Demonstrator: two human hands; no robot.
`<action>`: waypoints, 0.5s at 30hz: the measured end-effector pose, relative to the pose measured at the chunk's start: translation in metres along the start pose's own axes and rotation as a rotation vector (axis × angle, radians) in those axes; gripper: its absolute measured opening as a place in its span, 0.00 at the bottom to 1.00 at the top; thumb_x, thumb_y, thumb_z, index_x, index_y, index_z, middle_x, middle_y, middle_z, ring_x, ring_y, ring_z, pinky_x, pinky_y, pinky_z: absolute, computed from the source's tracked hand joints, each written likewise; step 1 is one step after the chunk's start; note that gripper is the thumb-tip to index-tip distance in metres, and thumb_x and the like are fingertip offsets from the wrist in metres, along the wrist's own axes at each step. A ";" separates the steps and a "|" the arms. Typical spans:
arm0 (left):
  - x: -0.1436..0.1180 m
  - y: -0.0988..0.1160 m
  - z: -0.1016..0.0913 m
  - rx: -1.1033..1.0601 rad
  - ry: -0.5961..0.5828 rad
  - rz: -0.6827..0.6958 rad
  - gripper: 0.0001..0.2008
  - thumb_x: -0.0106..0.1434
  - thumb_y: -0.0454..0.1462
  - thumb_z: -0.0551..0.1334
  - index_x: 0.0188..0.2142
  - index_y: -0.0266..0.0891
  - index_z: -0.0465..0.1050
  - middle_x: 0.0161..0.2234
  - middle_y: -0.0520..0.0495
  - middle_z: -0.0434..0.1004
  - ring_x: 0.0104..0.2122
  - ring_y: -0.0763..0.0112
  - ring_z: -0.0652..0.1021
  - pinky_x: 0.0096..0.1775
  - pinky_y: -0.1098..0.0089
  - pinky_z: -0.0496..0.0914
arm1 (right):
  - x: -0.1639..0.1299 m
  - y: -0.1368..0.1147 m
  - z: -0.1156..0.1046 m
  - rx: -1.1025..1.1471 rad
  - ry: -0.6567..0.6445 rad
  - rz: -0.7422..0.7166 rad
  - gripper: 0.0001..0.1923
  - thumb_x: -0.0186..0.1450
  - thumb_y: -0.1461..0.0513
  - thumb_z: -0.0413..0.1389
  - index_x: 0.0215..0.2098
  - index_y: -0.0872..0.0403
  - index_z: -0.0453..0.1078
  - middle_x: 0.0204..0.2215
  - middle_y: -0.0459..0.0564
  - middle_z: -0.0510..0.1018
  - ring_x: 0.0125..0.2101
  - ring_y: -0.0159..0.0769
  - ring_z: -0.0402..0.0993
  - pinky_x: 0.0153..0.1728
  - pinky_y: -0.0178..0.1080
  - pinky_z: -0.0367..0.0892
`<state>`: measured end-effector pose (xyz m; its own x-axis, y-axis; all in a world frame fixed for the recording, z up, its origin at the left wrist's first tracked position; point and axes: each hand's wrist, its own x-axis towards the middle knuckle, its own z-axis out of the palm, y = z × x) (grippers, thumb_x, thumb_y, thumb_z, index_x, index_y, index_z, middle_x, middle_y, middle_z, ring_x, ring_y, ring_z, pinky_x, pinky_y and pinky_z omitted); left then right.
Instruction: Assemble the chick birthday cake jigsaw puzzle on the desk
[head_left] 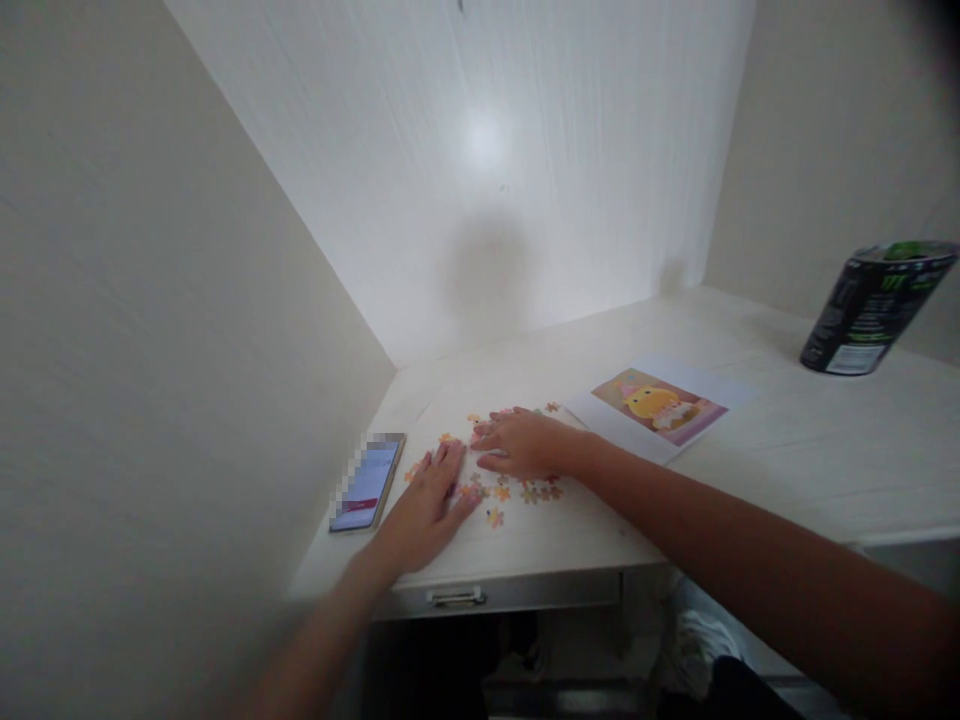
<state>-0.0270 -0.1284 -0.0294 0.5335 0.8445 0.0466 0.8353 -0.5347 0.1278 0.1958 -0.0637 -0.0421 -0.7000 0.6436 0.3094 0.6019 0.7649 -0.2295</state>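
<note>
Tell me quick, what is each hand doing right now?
Left hand: open, flat on the desk among the puzzle pieces.
Right hand: palm down on the pieces; grip cannot be told.

A home desk nook: white desk (787, 440) with drawer (495, 595), plain walls, phone (367, 482), drink can (874, 310).

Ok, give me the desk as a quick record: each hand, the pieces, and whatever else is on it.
left hand: flat on the desk, fingers spread, beside the phone
right hand: palm down on loose puzzle pieces
puzzle pieces: scattered, small, orange and pink, around both hands
picture sheet: right of the pieces, shows a yellow character
can: black, far right, upright
drawer handle: under the desk edge
</note>
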 end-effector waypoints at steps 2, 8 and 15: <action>0.000 -0.004 0.001 0.018 0.025 0.041 0.32 0.69 0.52 0.45 0.67 0.40 0.45 0.68 0.43 0.42 0.67 0.62 0.47 0.66 0.52 0.47 | -0.009 -0.003 -0.003 -0.031 -0.030 -0.024 0.20 0.70 0.52 0.47 0.55 0.49 0.71 0.57 0.54 0.71 0.58 0.49 0.63 0.58 0.53 0.56; 0.010 -0.023 0.009 0.098 0.065 -0.026 0.36 0.67 0.56 0.45 0.67 0.39 0.48 0.68 0.40 0.40 0.67 0.52 0.41 0.64 0.44 0.45 | -0.056 -0.009 -0.003 -0.106 0.037 0.305 0.40 0.67 0.38 0.40 0.68 0.53 0.53 0.66 0.62 0.51 0.65 0.63 0.43 0.59 0.65 0.46; 0.002 -0.014 -0.001 0.084 -0.081 0.067 0.38 0.66 0.59 0.43 0.68 0.40 0.43 0.68 0.40 0.36 0.67 0.53 0.42 0.65 0.47 0.46 | -0.044 0.007 0.005 -0.144 -0.048 0.337 0.44 0.65 0.36 0.37 0.69 0.53 0.47 0.67 0.64 0.49 0.65 0.66 0.40 0.59 0.69 0.38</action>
<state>-0.0378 -0.1194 -0.0300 0.5948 0.8034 -0.0282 0.8037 -0.5934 0.0440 0.2288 -0.0871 -0.0621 -0.4687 0.8617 0.1945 0.8469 0.5009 -0.1782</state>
